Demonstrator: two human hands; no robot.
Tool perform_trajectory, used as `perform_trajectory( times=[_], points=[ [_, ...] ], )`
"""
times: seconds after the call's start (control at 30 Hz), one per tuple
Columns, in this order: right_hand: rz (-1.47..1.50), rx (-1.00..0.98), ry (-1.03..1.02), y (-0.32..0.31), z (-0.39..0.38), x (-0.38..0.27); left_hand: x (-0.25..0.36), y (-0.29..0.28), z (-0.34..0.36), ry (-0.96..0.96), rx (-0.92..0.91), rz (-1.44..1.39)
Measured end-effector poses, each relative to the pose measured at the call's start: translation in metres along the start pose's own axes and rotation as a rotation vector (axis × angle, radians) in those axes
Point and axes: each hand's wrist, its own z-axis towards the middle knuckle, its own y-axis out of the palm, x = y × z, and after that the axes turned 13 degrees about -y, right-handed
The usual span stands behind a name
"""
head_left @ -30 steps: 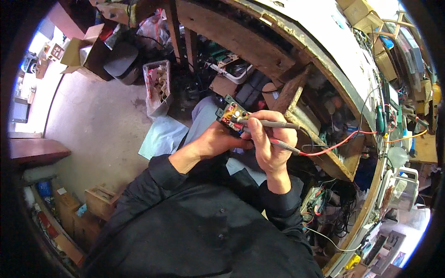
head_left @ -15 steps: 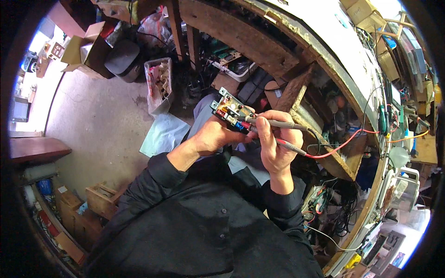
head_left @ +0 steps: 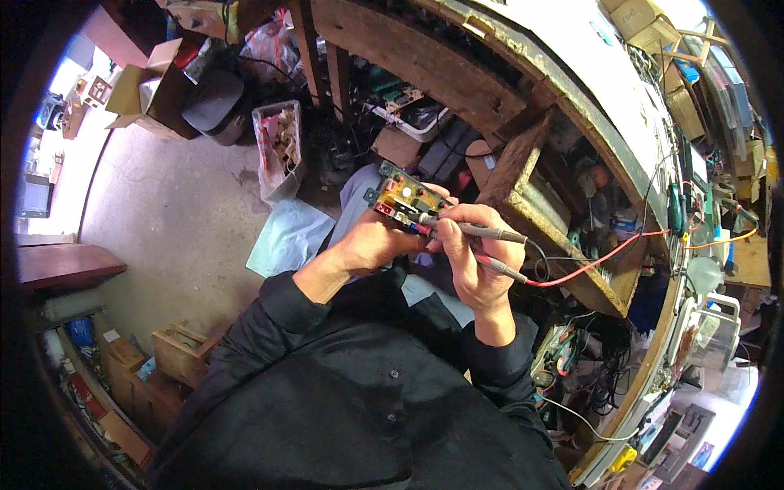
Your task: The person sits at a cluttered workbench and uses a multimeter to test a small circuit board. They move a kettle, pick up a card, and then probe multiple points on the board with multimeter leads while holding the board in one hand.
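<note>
The left hand (head_left: 371, 247) is closed around the near side of a small circuit board (head_left: 420, 196), holding it up in the air in front of the body, over the lap. The right hand (head_left: 482, 261) is closed on two test probes at once, pinched between thumb and fingers: a grey probe (head_left: 486, 233) on the far side and a probe with a red lead (head_left: 500, 267) on the near side. The board lies to the left of the right hand and slightly far of the left one; the left hand is the nearer, being in contact, while the right sits just beside the board's right end. The board's long axis slants from far left to near right, and the probes come in from the right, pointing left at its near edge. Whether either tip touches metal cannot be told at this size

The board is yellow-brown on its face with a dark rim, and carries a round white part, a red block by the near left corner and a bit of blue near the probes. Beyond, the red lead curves right toward the table (head_left: 563, 45), whose pale top stretches along the far right
</note>
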Motion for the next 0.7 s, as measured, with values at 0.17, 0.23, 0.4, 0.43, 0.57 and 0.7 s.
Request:
perform_trajectory(
  times=[0.17, 0.23, 0.4, 0.43, 0.57, 0.7],
  points=[
    [-0.021, -0.038, -0.008, -0.002, 0.002, -0.002, 0.001, 0.000, -0.002, 0.003, 0.010, -0.047],
    [0.014, 0.020, 0.017, -0.002, -0.002, -0.003, 0.002, -0.001, -0.002, -0.003, 0.007, -0.090],
    [0.158, 0.209, 0.096, -0.006, -0.003, -0.012, 0.004, -0.008, 0.003, -0.008, 0.028, -0.199],
    [0.129, 0.178, 0.085, -0.010, -0.004, -0.007, 0.005, -0.008, 0.001, 0.002, 0.016, -0.264],
    [0.086, 0.202, 0.104, -0.013, -0.006, -0.005, 0.013, -0.011, -0.004, 0.020, 0.012, -0.277],
    [0.058, 0.233, 0.107, -0.013, -0.006, -0.005, 0.013, -0.015, -0.004, 0.037, -0.001, -0.265]
  ],
)
